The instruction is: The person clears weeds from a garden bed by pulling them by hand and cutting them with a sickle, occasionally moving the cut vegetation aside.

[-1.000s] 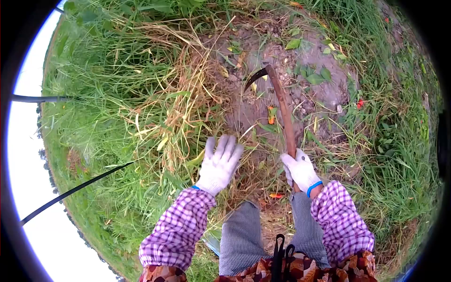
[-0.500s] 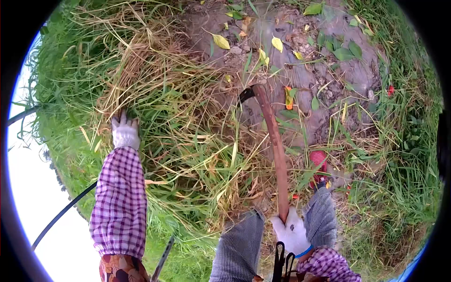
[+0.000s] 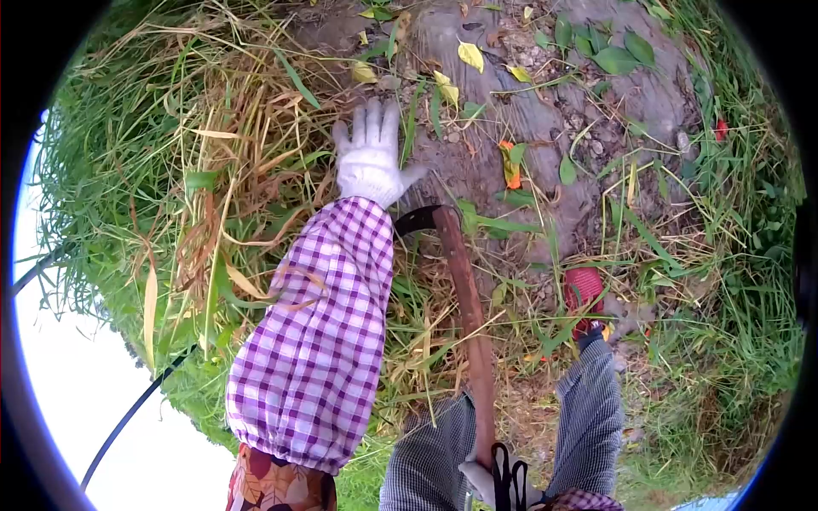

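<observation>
My left hand (image 3: 370, 153), in a white glove with a purple checked sleeve, is stretched forward with fingers spread over the edge of a clump of long grass (image 3: 221, 162), beside bare soil. My right hand (image 3: 481, 477), also gloved, is low in the view and mostly hidden; it grips the end of a sickle's wooden handle (image 3: 467, 315). The sickle's dark curved blade (image 3: 415, 219) lies just under my left forearm, pointing left into the cut grass.
A patch of bare earth (image 3: 545, 111) with fallen leaves lies ahead. My foot in a red shoe (image 3: 584, 291) stands to the right of the handle. Thick green grass (image 3: 733, 281) borders the right side. A black hose (image 3: 128, 417) runs along the lower left.
My left hand has left the far-left grass and swung right and forward, fingers open now. The sickle has been drawn back toward me, blade under the left forearm.
</observation>
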Available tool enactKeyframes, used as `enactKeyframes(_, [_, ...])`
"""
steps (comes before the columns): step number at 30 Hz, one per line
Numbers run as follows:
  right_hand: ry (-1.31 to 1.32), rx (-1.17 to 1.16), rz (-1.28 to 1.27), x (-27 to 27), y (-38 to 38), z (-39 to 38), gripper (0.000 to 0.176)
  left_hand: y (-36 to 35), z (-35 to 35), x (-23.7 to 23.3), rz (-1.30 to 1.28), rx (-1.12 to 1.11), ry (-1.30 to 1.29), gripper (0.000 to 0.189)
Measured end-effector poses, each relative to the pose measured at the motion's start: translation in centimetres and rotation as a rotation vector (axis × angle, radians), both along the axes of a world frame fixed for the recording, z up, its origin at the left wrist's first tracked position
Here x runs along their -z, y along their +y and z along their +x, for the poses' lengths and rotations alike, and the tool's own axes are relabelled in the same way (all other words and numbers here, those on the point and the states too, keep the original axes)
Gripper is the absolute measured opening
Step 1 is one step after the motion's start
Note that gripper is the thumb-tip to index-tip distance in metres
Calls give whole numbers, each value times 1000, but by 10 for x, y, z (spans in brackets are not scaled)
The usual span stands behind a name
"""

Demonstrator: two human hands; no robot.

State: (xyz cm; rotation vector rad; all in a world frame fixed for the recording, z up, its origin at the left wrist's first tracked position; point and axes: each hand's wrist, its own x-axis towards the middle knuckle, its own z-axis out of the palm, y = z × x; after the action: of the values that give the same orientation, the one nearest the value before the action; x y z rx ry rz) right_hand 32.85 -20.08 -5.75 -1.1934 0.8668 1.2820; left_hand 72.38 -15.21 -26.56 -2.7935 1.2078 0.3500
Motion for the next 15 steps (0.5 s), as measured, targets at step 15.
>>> enactKeyframes(15, [-439,745,-169,80,-14,94,18,69,79,10,827,-249,-131,61])
